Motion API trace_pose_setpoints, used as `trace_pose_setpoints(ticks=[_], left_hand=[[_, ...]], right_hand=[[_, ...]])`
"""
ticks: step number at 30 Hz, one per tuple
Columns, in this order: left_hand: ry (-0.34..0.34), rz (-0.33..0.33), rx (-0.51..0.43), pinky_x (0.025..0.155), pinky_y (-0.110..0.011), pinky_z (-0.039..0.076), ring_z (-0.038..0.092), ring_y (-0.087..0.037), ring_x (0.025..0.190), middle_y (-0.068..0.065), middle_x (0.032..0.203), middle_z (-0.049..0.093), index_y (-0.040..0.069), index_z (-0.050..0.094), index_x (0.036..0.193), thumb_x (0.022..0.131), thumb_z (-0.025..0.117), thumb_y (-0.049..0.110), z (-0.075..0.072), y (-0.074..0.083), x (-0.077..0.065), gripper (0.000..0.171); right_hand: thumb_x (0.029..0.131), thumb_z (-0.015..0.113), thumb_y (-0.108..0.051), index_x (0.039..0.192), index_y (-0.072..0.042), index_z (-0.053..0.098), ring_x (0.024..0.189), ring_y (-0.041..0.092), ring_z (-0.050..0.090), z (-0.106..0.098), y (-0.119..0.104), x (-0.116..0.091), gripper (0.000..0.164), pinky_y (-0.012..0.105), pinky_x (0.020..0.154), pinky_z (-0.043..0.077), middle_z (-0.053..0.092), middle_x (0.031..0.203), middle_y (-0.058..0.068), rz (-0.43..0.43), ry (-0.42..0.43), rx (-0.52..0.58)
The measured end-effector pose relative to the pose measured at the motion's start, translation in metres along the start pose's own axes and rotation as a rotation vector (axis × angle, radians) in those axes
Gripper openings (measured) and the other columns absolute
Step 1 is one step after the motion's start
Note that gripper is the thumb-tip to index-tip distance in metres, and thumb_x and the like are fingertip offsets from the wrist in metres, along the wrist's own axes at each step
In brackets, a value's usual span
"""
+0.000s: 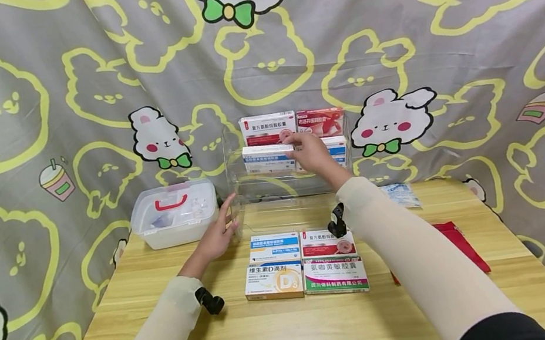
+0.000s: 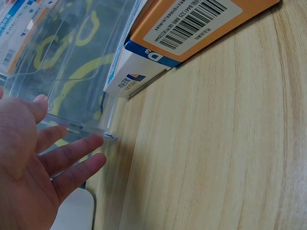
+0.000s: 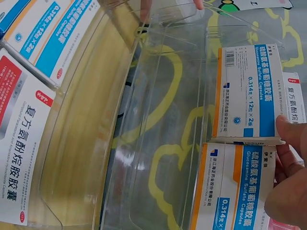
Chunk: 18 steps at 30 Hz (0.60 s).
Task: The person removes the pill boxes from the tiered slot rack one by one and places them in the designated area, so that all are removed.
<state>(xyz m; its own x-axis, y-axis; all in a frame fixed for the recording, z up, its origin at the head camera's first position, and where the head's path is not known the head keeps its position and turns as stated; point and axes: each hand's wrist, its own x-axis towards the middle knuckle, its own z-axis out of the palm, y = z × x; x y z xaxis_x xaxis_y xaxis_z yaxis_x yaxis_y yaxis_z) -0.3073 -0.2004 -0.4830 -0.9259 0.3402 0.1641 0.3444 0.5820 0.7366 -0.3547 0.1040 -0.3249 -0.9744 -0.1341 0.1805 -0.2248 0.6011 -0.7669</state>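
Observation:
My right hand [image 1: 314,154] pinches the upper corner of a blue-and-white medicine box [image 1: 269,160] on the middle tier of a clear stepped rack [image 1: 263,213]. In the right wrist view, the thumb lies at the edge of this box [image 3: 247,91], with fingers behind it. A matching blue-and-white box [image 3: 235,187] stands beside it, partly covered by the hand in the head view. My left hand [image 1: 216,235] has its fingers spread at the rack's lower left side. In the left wrist view, those fingertips [image 2: 96,142] are right at the clear plastic edge.
Two red-and-white boxes, one at left [image 1: 266,129] and one at right [image 1: 321,122], fill the top tier. Several medicine boxes [image 1: 274,281] lie in front of the rack. A lidded plastic case [image 1: 178,232] is left, a red cloth item [image 1: 463,244] right.

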Motion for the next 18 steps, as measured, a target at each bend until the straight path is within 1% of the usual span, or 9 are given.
trace_pose_setpoints(ticks=[3,8,9,12,15,18], left_hand=[[0.0,-0.001,0.003,0.054,-0.036,0.049,0.054,-0.043,0.135,-0.031,0.153,0.045,0.049,0.005,0.163,0.109,0.051,0.01,0.0002,0.0,0.0001,0.08],[0.002,0.007,0.003,0.054,-0.037,0.049,0.052,-0.044,0.137,-0.032,0.152,0.045,0.037,0.007,0.166,0.109,0.051,0.01,0.0004,-0.0002,0.0,0.077],[0.001,0.008,0.001,0.055,-0.037,0.049,0.052,-0.044,0.137,-0.032,0.152,0.045,0.037,0.008,0.166,0.109,0.051,0.01,0.0003,-0.0002,0.0,0.077],[-0.002,0.006,-0.004,0.055,-0.037,0.049,0.053,-0.043,0.136,-0.032,0.152,0.045,0.041,0.007,0.165,0.109,0.051,0.01,0.0,0.0,-0.0001,0.078],[-0.005,0.003,-0.007,0.055,-0.037,0.049,0.053,-0.043,0.136,-0.032,0.153,0.045,0.039,0.007,0.165,0.109,0.051,0.01,-0.0002,0.0005,-0.0001,0.077],[-0.006,0.001,-0.006,0.055,-0.037,0.049,0.053,-0.043,0.137,-0.032,0.152,0.045,0.033,0.008,0.166,0.109,0.052,0.009,-0.0004,0.0012,0.0002,0.076]], right_hand=[[0.103,0.065,-0.012,0.13,-0.007,0.067,0.136,0.03,0.053,-0.0025,-0.0004,-0.0007,0.027,0.046,0.108,0.047,0.059,0.143,0.012,-0.007,-0.014,0.046],[0.103,0.064,-0.011,0.129,-0.007,0.066,0.13,0.029,0.055,-0.0051,-0.0011,-0.0013,0.026,0.045,0.105,0.048,0.061,0.138,0.012,-0.008,-0.022,0.106],[0.104,0.064,-0.011,0.129,-0.008,0.066,0.129,0.029,0.056,-0.0052,-0.0007,-0.0008,0.026,0.045,0.105,0.048,0.061,0.137,0.011,-0.007,-0.021,0.108],[0.104,0.063,-0.012,0.129,-0.008,0.066,0.127,0.028,0.056,-0.0053,0.0006,0.0003,0.025,0.044,0.102,0.049,0.062,0.136,0.011,-0.002,-0.019,0.12],[0.104,0.063,-0.012,0.129,-0.008,0.065,0.129,0.028,0.056,-0.0057,0.0011,0.0,0.026,0.045,0.103,0.049,0.061,0.138,0.01,0.005,-0.02,0.132],[0.104,0.062,-0.011,0.129,-0.008,0.065,0.132,0.028,0.054,-0.0063,0.001,-0.0003,0.025,0.045,0.106,0.048,0.06,0.14,0.011,-0.002,-0.017,0.153]])
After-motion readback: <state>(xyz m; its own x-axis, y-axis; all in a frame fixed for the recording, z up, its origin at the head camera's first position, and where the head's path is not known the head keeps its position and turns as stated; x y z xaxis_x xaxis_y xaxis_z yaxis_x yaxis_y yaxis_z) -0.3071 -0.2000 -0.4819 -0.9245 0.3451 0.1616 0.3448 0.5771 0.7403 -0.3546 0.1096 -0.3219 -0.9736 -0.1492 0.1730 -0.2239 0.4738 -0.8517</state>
